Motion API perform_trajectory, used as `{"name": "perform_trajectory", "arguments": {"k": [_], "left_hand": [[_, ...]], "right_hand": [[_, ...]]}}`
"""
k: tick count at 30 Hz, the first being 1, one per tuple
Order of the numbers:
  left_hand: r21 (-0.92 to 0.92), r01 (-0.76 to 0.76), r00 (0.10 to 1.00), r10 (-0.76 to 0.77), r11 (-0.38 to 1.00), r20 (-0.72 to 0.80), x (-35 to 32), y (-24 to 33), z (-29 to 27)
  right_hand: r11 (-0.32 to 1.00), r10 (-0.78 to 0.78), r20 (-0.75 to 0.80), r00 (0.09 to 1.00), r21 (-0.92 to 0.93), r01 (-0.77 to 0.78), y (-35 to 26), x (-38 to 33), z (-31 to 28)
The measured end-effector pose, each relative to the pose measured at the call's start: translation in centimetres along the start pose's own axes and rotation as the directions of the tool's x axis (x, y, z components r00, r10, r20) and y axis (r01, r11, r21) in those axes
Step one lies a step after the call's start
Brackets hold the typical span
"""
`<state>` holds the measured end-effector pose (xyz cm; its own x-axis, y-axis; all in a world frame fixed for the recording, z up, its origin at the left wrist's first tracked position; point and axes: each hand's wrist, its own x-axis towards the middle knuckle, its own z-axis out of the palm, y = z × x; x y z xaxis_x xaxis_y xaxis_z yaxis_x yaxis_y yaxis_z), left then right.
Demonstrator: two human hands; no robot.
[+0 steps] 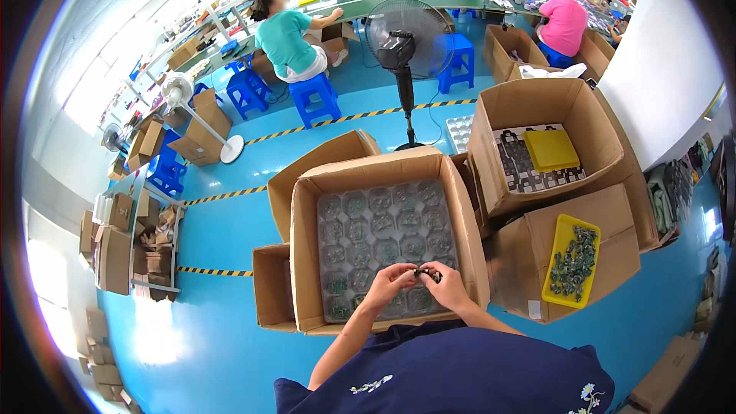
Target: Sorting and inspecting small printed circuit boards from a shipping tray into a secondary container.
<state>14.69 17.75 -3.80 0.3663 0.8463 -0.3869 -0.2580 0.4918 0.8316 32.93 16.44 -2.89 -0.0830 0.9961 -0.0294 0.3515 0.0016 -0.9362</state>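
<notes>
My left hand [389,285] and my right hand [448,288] meet over the near part of an open cardboard box [472,261]. Between their fingertips is a small dark green part [427,272], perhaps a little circuit board; its details are too small to make out. Both hands have their fingers pinched together. Below them, inside the box, lies a clear plastic tray [368,244] with rows of rounded pockets. Green pieces [338,286] show in several of these pockets. My hands and forearms hide some of the near pockets.
To the right, a yellow tray [549,291] heaped with small green parts rests on a closed carton [521,261]. Behind it, an open carton [491,138] holds a yellow tray [552,149]. A black pedestal fan [405,69] stands ahead. Two people sit at the far benches.
</notes>
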Motion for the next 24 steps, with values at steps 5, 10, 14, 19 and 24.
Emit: {"name": "perform_trajectory", "arguments": {"k": [5,10,14,19,24], "left_hand": [[0.058,-0.057,0.995,0.061,0.997,-0.076,0.4,-1.1,-0.1],[0.097,-0.165,0.971,0.179,0.982,-0.162,0.0,-0.4,1.5],[0.320,-0.248,0.879,0.351,0.914,-0.322,0.3,0.0,3.8],[0.373,-0.368,0.720,0.514,0.852,-0.466,1.4,1.1,6.8],[0.297,-0.495,0.650,0.574,0.817,-0.497,1.8,2.0,7.9]], "right_hand": [[0.997,-0.020,-0.048,0.999,-0.080,0.016,-1.1,-0.1,-0.2],[0.987,-0.037,-0.135,0.990,-0.159,0.016,-1.8,-0.1,0.1],[0.978,-0.126,-0.272,0.954,-0.197,0.073,-2.4,0.4,0.3],[0.997,-0.074,-0.379,0.923,-0.013,0.074,-2.7,1.8,0.3],[0.963,0.059,-0.335,0.940,0.267,0.034,-1.8,2.5,0.1]]}}
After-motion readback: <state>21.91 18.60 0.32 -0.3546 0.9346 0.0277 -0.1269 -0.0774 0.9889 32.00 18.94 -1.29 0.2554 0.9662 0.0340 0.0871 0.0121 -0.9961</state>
